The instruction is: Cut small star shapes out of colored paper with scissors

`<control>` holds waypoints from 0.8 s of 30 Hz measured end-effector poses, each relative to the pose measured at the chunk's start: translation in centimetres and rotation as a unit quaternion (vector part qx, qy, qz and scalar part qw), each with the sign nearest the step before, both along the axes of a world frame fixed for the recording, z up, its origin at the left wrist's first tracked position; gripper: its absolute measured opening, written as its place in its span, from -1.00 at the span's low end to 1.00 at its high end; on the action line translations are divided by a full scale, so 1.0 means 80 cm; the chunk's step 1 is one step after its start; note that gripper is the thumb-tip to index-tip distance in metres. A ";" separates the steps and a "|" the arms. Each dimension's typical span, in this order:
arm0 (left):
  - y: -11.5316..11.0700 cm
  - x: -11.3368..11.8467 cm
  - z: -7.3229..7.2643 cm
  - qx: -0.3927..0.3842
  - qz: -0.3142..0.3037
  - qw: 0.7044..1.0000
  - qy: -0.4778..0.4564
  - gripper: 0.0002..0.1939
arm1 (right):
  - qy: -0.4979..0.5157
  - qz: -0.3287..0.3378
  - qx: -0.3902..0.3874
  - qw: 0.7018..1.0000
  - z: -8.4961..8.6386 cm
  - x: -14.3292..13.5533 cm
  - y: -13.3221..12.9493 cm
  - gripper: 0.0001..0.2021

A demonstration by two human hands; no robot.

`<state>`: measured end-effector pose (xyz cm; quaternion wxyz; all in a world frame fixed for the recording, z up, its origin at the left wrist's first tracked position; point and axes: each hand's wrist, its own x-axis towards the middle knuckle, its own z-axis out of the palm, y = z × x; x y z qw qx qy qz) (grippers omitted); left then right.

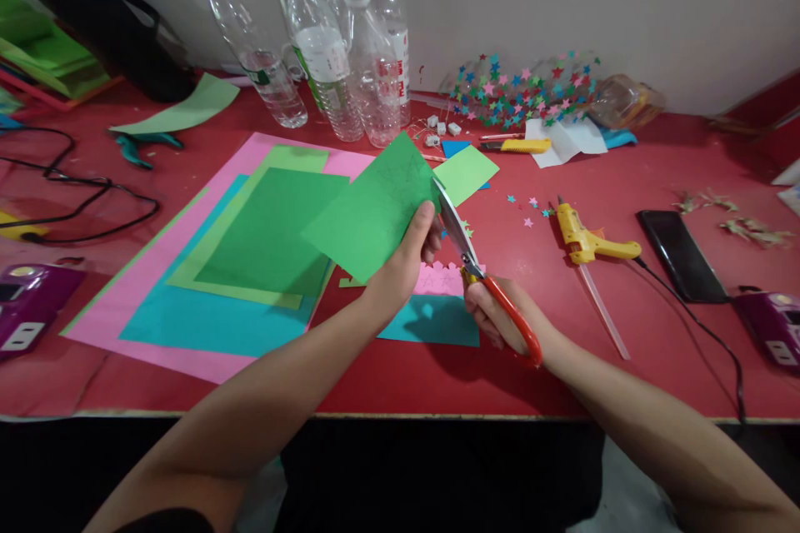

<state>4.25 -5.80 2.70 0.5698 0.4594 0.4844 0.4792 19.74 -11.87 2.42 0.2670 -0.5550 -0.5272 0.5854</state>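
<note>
A dark green paper sheet (368,212) with faint pencil lines is pinched in my left hand (409,246), held up above the table. My right hand (500,312) grips red-handled scissors (461,225), whose blades reach up to the sheet's right edge. Whether the blades have paper between them I cannot tell. Below my hands lie a blue paper piece (431,321) and a pink strip (441,279) with a star-shaped cut edge. A light green paper piece (467,175) rests behind the scissors, and small cut stars (528,222) are scattered to the right.
Stacked coloured sheets (162,316) cover the left side. Several plastic bottles (375,75) stand at the back, beside a star-covered bottle (525,92) lying down. A yellow cutter (525,146), a yellow glue gun (584,237) with its cord, and a black phone (681,254) lie right.
</note>
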 end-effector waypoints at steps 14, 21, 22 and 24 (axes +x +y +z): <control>-0.002 0.004 -0.003 0.025 -0.023 0.999 -0.018 -0.52 | 0.018 0.003 0.016 1.000 -0.004 0.003 -0.001 -0.61; 0.002 0.000 -0.001 0.016 -0.022 0.999 -0.036 -0.54 | 0.002 0.020 0.054 0.998 -0.004 0.008 0.001 -0.64; 0.004 -0.002 0.000 0.013 -0.025 0.999 -0.040 -0.55 | -0.003 0.023 0.060 0.998 -0.004 0.009 0.003 -0.64; 0.008 -0.006 0.001 0.007 -0.031 0.998 -0.049 -0.56 | -0.016 0.028 0.071 0.997 -0.003 0.012 0.007 -0.65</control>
